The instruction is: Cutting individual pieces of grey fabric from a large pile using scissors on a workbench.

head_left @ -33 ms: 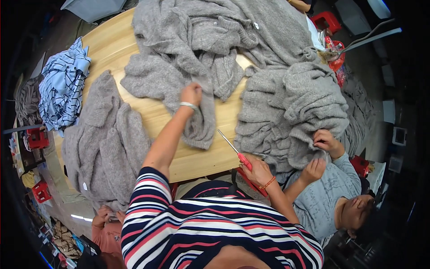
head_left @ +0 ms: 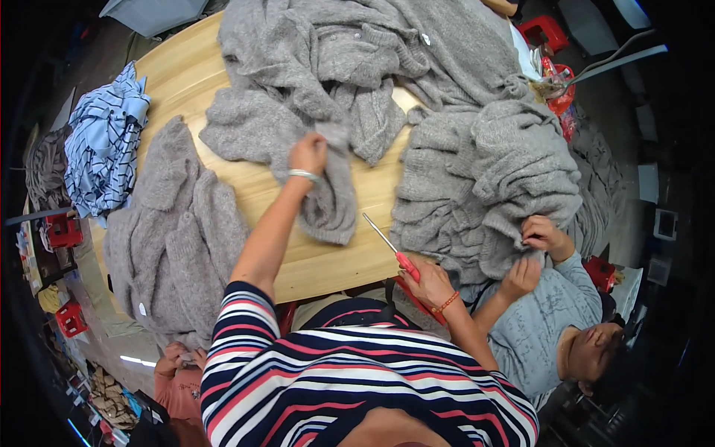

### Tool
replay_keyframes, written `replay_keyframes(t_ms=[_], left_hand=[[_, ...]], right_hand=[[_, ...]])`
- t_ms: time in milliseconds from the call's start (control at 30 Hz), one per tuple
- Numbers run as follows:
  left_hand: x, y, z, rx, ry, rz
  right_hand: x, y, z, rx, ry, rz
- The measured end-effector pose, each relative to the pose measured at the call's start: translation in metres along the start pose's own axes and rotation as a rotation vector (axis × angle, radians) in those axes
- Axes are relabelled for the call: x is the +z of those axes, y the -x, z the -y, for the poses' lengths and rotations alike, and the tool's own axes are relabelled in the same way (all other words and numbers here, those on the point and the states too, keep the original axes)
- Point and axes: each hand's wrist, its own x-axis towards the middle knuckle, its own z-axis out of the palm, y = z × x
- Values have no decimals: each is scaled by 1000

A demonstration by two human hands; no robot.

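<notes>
My left hand is closed on a fold of a grey knit sweater near the middle of the table. A sleeve of it hangs past my wrist toward the table's front edge. In my right hand, by the front edge, is a red-handled tool with a thin metal shaft. The shaft points up and left over bare wood, apart from the knitwear. The exact form of its tip is too small to tell.
More grey knitwear heaps at the back. At right, a co-worker's hands handle a grey knit piece. Another person's hands touch a grey garment at left. Blue striped cloth lies on the left edge.
My left hand has shifted slightly left, drawing the sweater fold along. My right hand and the red-handled tool have hardly moved.
</notes>
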Motion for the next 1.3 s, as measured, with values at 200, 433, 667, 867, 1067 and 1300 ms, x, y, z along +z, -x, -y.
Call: replay_keyframes(t_ms=[200,433,667,867,1067,1300], left_hand=[[-174,30,90,-157,-119,-498],[-136,83,57,269,-388,-316],[-44,108,55,78,-394,-112],[-22,102,49,168,-406,-54],[-23,96,51,163,-394,-21],[-23,99,58,167,-429,9]], right_hand=[[-10,-17,7,40,26,100],[-15,-44,28,-80,80,102],[-21,-64,61,-138,155,166],[-21,-82,83,-167,311,222],[-27,-103,91,-89,393,125],[-29,-115,77,-108,448,219]])
